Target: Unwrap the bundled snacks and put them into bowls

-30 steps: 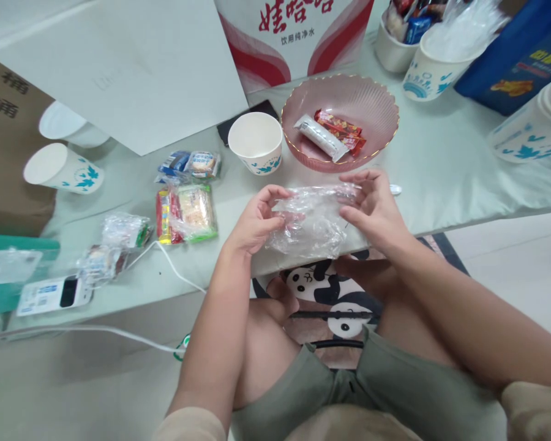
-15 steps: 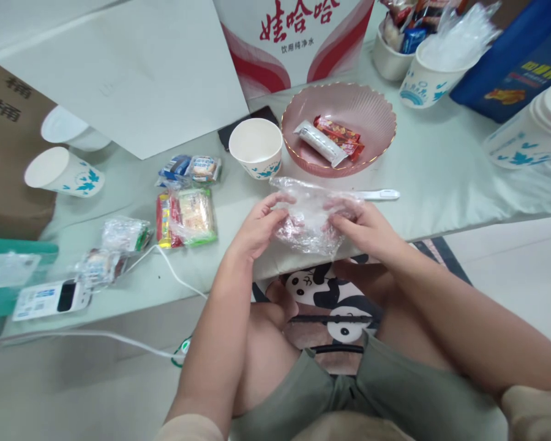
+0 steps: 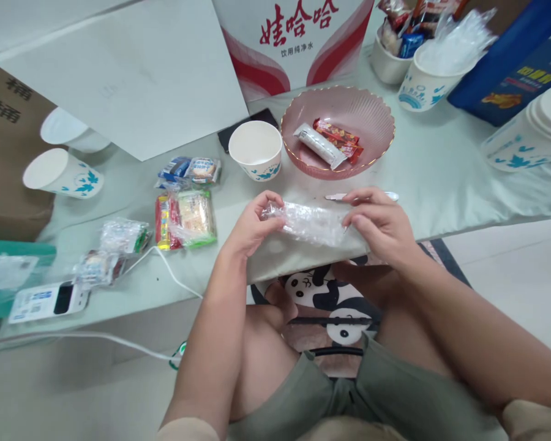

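Note:
A crumpled clear plastic bag point(image 3: 313, 224), now in a narrow strip, stretches between my hands above the table's front edge. My left hand point(image 3: 256, 225) pinches its left end between thumb and fingers. At the other end, my right hand point(image 3: 382, 225) is closed with thumb and fingertips on the plastic. A slim white tool point(image 3: 335, 196), perhaps a knife, lies behind my right hand, partly hidden by it. Just beyond my hands stand a paper cup point(image 3: 257, 150) and a pink ribbed bowl point(image 3: 377, 125). In the bowl are a silver-wrapped bar point(image 3: 320, 146) and red snack packets point(image 3: 344, 138).
Wrapped snacks point(image 3: 195, 217) lie left, near a white cable point(image 3: 177, 272) and a white device point(image 3: 68, 298). A paper cup point(image 3: 64, 173) tips at far left. Cups of plastic bags point(image 3: 459, 43) and stacked cups point(image 3: 514, 141) stand right, a white box point(image 3: 298, 49) behind.
The plastic bag has gone from a wide, spread bundle to a flatter, narrower strip. My right hand has shifted a little right, and its fingers have moved to the bag's end.

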The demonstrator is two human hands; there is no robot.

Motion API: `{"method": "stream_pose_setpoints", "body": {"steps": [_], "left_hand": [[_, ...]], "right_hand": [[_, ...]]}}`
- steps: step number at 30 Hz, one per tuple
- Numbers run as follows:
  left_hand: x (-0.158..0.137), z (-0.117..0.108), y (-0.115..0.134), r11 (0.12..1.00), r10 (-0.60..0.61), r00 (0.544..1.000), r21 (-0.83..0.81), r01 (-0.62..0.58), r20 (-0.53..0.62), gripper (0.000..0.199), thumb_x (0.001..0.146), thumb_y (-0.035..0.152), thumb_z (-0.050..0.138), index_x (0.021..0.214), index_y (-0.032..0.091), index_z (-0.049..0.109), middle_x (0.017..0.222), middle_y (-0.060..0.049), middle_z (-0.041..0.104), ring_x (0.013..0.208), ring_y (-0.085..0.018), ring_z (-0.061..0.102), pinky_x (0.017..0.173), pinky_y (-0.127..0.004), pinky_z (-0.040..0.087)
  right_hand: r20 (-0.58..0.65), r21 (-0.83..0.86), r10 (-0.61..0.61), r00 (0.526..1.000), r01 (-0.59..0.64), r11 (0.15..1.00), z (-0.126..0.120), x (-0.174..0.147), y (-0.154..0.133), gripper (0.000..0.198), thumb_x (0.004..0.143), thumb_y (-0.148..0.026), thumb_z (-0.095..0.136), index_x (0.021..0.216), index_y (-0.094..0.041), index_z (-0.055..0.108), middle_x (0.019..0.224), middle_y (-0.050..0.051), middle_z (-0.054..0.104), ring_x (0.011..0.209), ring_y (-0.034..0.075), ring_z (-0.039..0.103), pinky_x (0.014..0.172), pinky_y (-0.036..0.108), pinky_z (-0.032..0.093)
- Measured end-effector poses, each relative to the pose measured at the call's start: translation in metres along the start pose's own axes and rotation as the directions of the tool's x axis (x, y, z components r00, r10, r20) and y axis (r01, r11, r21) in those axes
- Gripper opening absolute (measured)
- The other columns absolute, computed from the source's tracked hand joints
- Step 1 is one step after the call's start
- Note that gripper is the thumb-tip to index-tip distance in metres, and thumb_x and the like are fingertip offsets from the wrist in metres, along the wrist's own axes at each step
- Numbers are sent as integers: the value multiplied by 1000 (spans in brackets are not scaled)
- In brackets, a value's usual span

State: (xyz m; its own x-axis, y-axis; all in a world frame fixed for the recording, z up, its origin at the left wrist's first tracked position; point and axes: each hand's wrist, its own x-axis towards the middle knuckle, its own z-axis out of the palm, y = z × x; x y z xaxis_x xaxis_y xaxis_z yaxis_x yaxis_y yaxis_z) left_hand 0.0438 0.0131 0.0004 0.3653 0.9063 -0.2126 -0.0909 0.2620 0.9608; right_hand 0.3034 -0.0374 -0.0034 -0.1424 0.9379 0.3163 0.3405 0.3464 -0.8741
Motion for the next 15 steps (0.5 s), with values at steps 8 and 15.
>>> {"method": "stream_pose_setpoints", "body": {"steps": [8,15], "left_hand": [[2,8,-12,876,205,976,459,-148,-77,76,67,11,67,137,33,50,118,-3,57,69,-9,54,61,-23,46],[-7,20,-6,512,653,736,821,-253,-180,20,78,13,61,94,22,68,103,-8,62,104,-26,60,100,-41,47]], "right_hand": [[358,129,429,829,-499,857,37,-6,-13,56,84,-39,65,135,-18,54,90,4,71,61,14,60,55,28,48],[232,55,398,888,-420,906,39,2,-21,12,79,-28,57,84,-20,63,70,-1,62,63,14,53,57,26,41]]}}
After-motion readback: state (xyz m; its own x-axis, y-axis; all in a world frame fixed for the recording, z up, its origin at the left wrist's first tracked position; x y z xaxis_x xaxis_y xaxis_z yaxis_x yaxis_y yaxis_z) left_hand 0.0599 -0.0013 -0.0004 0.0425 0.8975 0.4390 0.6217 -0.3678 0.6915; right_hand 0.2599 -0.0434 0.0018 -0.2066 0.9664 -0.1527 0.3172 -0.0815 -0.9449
